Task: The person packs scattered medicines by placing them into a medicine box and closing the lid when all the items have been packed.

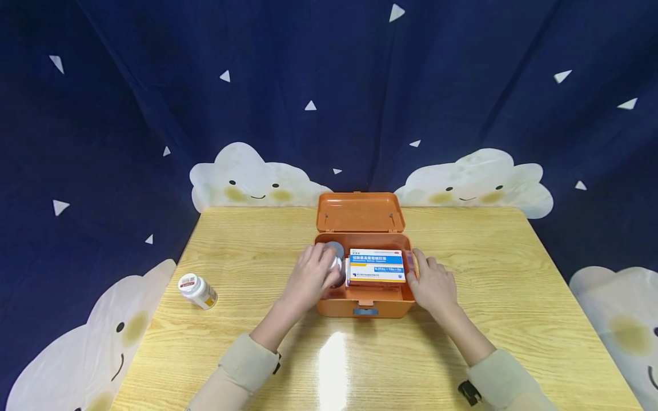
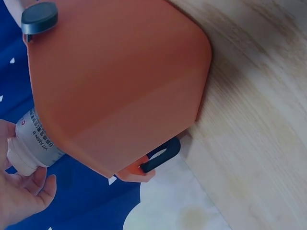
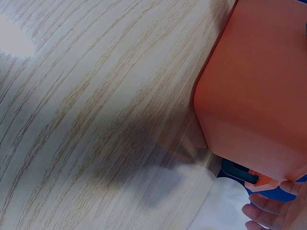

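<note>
Head view: the left hand (image 1: pixel 308 279) grips a vitamin bottle (image 1: pixel 335 264) inside the open orange box (image 1: pixel 366 305), beside the medicine carton (image 1: pixel 376 265); right hand (image 1: pixel 434 285) rests relaxed against the box's side. 1 white bottle (image 1: pixel 197 291) remains out on the table (image 1: pixel 514 274).

Left wrist view: fingers (image 2: pixel 24 191) wrap the vitamin bottle (image 2: pixel 33 143).

Right wrist view: straight fingertips (image 3: pixel 268 213) touch the box (image 3: pixel 259 91).

Your left hand (image 2: pixel 19 191) grips a vitamin bottle (image 2: pixel 33 141) beside the orange box (image 2: pixel 120 81). The box rests on the wooden table (image 2: pixel 259 124).

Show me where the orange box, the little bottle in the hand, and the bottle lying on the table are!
orange box (image 1: pixel 359 213): head view, on the inside of its open lid.
vitamin bottle (image 2: pixel 37 141): left wrist view, on its grey label.
white bottle (image 1: pixel 197 291): head view, on its side, left on the table.
</note>
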A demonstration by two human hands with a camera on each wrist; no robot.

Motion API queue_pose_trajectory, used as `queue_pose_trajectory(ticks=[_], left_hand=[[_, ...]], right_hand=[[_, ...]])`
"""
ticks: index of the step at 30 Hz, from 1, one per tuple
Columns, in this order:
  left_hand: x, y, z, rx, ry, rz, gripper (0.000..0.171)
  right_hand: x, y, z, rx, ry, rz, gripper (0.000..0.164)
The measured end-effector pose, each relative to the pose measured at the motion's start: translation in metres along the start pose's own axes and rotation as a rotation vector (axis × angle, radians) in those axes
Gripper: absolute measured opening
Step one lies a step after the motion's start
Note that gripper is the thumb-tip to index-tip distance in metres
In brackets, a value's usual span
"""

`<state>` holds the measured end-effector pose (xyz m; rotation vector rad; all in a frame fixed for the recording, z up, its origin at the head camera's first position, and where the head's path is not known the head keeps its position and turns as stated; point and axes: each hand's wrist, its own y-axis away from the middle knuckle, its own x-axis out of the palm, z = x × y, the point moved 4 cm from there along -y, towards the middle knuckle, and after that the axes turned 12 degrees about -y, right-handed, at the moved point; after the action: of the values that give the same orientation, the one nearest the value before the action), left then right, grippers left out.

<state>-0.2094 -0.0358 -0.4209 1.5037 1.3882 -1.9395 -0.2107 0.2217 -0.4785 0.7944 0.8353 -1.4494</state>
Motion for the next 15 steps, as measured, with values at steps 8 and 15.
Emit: queue_pose_trajectory(ticks=[8, 15], left_hand=[[0.011, 0.002, 0.000, 0.030, -0.018, 0.057, 0.021], [0.019, 0.004, -0.001, 0.075, -0.055, 0.123, 0.024]], right_hand=[[0.001, 0.000, -0.001, 0.000, -0.006, -0.001, 0.053], [0.000, 0.000, 0.000, 0.007, -0.011, 0.003, 0.053]])
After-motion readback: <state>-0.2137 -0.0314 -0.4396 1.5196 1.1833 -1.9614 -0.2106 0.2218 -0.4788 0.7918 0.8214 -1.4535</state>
